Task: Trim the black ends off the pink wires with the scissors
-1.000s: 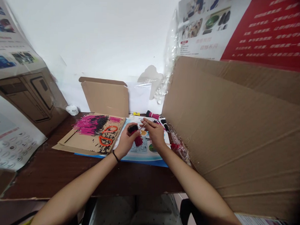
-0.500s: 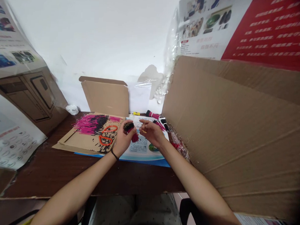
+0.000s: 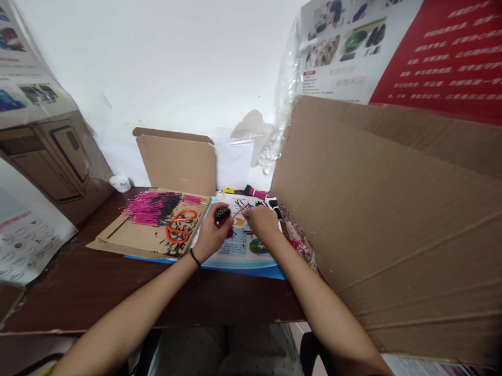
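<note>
My left hand [image 3: 212, 234] is closed around a bundle of short magenta and black wires [image 3: 222, 214], its gold-coloured tips facing up. To its right, my right hand [image 3: 262, 224] is bent low over the printed sheet [image 3: 225, 257], with its fingers drawn together. Several loose thin wires [image 3: 240, 206] lie crossed at its fingertips; whether one is pinched between them is hidden. Orange-handled scissors [image 3: 177, 234] rest in the cardboard box on the left, beside a large heap of magenta and black wires [image 3: 152, 207].
The open cardboard box [image 3: 119, 237] has its lid standing against the wall and black scraps strewn inside. Tied wire bundles [image 3: 254, 192] lie at the back of the table [image 3: 225, 298]. A tall cardboard panel [image 3: 391, 216] closes off the right side; another box [image 3: 56, 163] stands left.
My right hand has turned over and come down onto the loose wires, its fingers now together. The left hand has shifted slightly right, still holding its bundle.
</note>
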Demonstrator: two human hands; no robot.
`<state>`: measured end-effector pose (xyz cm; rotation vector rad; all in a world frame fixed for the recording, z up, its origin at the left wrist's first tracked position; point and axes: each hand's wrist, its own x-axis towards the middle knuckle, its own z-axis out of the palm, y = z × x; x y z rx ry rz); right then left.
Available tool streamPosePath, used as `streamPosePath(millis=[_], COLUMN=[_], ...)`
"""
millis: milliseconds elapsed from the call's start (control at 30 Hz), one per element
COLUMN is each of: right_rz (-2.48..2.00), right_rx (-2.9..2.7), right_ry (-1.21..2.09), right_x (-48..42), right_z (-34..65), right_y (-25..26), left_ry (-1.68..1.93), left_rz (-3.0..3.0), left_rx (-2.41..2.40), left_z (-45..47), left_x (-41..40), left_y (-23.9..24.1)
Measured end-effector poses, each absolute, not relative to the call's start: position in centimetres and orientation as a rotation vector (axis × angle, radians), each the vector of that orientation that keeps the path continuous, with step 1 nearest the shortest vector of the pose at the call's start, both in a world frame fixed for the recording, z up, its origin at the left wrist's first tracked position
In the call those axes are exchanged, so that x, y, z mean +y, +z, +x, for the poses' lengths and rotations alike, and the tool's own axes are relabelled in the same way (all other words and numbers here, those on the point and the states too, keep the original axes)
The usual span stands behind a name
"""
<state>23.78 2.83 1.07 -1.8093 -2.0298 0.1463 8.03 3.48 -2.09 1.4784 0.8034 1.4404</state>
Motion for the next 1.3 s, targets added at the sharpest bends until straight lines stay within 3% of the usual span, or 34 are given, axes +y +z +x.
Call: streamPosePath(millis=[100,167,267,333,500,833,1000,1300], right_rz=[-1.674,-1.402,-0.991,-0.862,-0.804,-0.917,-1.023,-1.104], right_rx=[-2.219,-2.249,-2.014,-1.825,-1.315,-0.961,-1.199,-1.694], right_ry=[0.476,0.935,1.508,1.623,1.438,0.976,0.785,0.769], right_x=[2.7,2.6,2.6,2.9,3.7,2.8,2.6,3.1], right_z=[24.2,25.0,26.2,26.4,25.2,22.3,22.5,24.0], right_y=[1.3,1.6,1.9,1.6,0.1,1.0,0.8,0.7], left_ry=[1.392,1.337,1.251,1.249,1.125,1.074,1.101,1.195], left_rz=[1.592,1.603,1.546,1.518,1.451,0.913,0.959,1.447], left_rx=[0.835,0.780,0.643,0.581,0.523,0.431,0.446,0.547], left_z=[7.4,7.1,7.2,7.3,6.9,7.7,7.6,7.2], left_x=[4.1,4.2,3.9,3.7,3.9,3.6,3.8,4.6], left_y=[-1.9,-1.6,-1.0,-0.5,-0.3,-0.4,-0.7,-1.9])
